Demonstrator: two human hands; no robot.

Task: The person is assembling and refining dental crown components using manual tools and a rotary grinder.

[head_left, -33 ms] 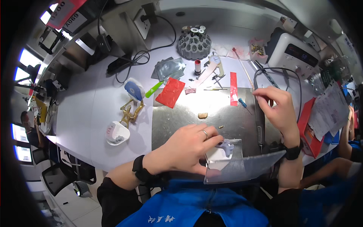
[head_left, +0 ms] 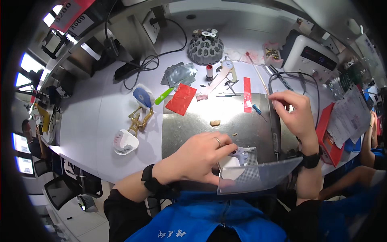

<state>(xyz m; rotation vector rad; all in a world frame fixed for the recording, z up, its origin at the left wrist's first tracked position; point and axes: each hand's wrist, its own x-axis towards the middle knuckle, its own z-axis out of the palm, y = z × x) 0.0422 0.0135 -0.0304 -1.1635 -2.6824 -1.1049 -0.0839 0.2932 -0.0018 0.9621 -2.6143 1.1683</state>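
My left hand [head_left: 201, 155], wearing a ring, is closed around a dental model [head_left: 234, 167] with a white base and grey-lilac teeth, partly hidden by the fingers. The model is over a perforated metal grid [head_left: 252, 156], behind a clear tilted shield [head_left: 258, 179]. To the right, my right hand [head_left: 296, 111] is raised with thumb and index finger pinched at the near end of a thin, pale, red-tipped stick [head_left: 258, 72]. Beside that hand, a dark slim handpiece [head_left: 275, 133] lies on the metal plate [head_left: 189, 133]. A tan piece [head_left: 215, 123] and a small gold-coloured bit [head_left: 234, 134] lie ahead of my left hand.
At left are a gold articulator [head_left: 139, 120] and a dental model with pink gum [head_left: 125, 142]. Red wax sheet [head_left: 181, 99], red strip [head_left: 247, 94], blue screwdriver [head_left: 258, 109] and dial gauge [head_left: 228, 65] lie ahead. A grey bur holder [head_left: 205, 48], white control box [head_left: 310, 58] and red tray [head_left: 325, 139] border the area.
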